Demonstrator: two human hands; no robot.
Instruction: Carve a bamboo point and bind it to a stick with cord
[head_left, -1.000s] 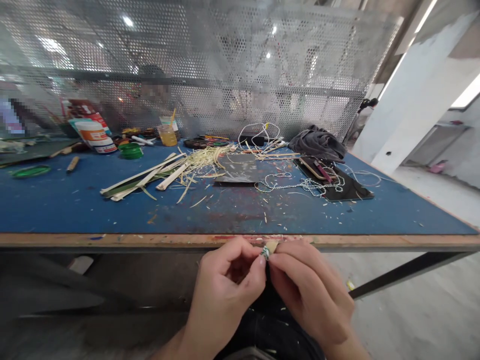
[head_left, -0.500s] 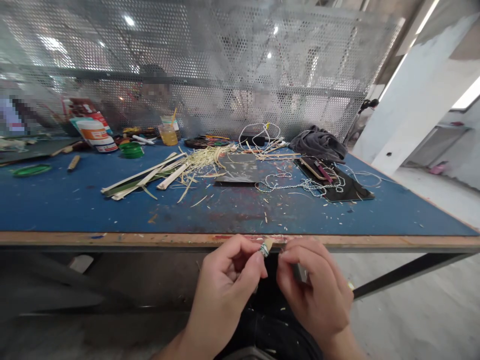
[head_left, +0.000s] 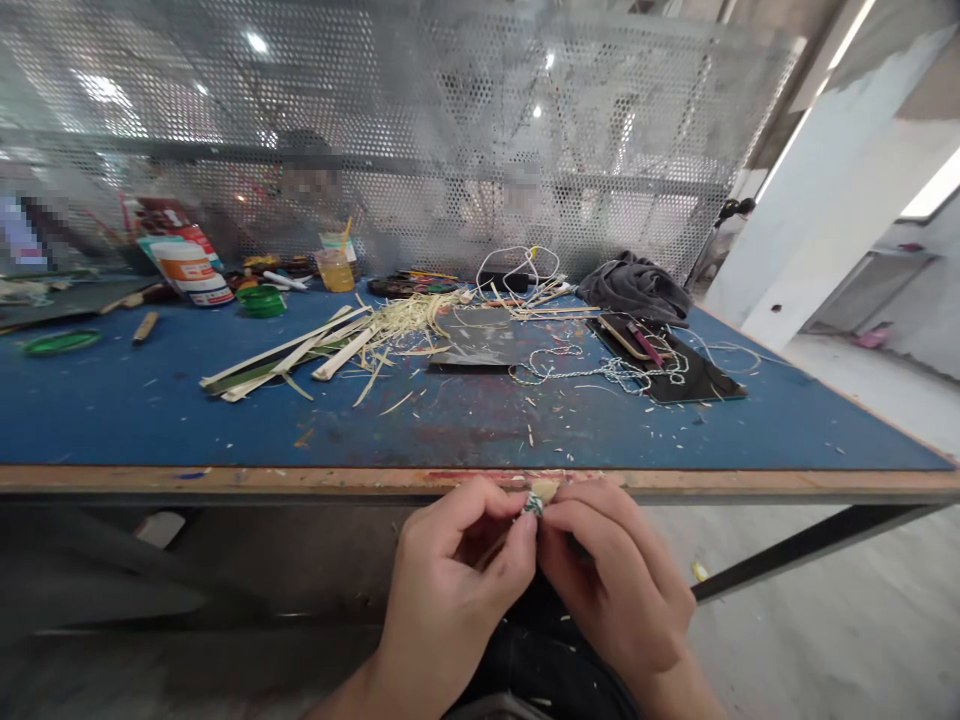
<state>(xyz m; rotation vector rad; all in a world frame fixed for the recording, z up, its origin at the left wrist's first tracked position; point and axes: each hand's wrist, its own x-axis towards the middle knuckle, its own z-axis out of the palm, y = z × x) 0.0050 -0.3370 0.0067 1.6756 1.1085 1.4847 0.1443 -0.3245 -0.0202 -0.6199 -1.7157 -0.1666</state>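
Both my hands meet just below the table's front edge [head_left: 300,478]. My left hand [head_left: 457,580] pinches a small pale bamboo piece [head_left: 541,493] whose end is wrapped with green-and-white twine [head_left: 532,504]. My right hand [head_left: 615,580] is closed against the same wrapped end, its fingertips pressed to the twine. The rest of the piece is hidden between my fingers.
On the blue table lie bamboo strips [head_left: 285,358] and shavings [head_left: 405,318], a dark sheet [head_left: 480,345], loose twine [head_left: 600,370], a black mat [head_left: 682,375] with a phone [head_left: 630,335], a grey cloth [head_left: 637,285], a white cable [head_left: 521,265], a paint tub [head_left: 191,272] and green lids [head_left: 262,300]. A perforated metal screen [head_left: 450,150] backs the table.
My right hand drew a little away from the wrapped piece half a second ago. It is now back against it, and both hands have closed together again.
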